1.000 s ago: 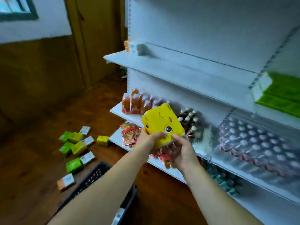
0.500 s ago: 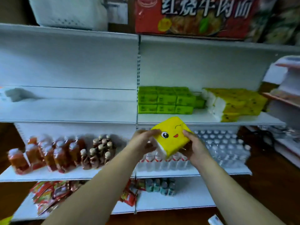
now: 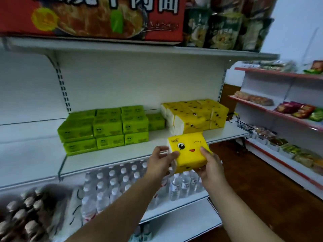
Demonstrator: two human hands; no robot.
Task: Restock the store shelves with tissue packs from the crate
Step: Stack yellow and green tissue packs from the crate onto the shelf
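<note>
Middle white shelf: green tissue packs stacked left, yellow tissue packs stacked just beside, right. Shelf below: water bottles. Top shelf: red carton, snack bags beside it.

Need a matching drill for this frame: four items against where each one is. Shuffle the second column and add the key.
Items
1. yellow winking pack
2. green tissue packs
3. water bottles
4. red noodle carton

Places
A. on the top shelf
B. one level below the tissue shelf
C. held between left hand and right hand
D. stacked on the left part of the tissue shelf

Pairs: 1-C; 2-D; 3-B; 4-A
</note>
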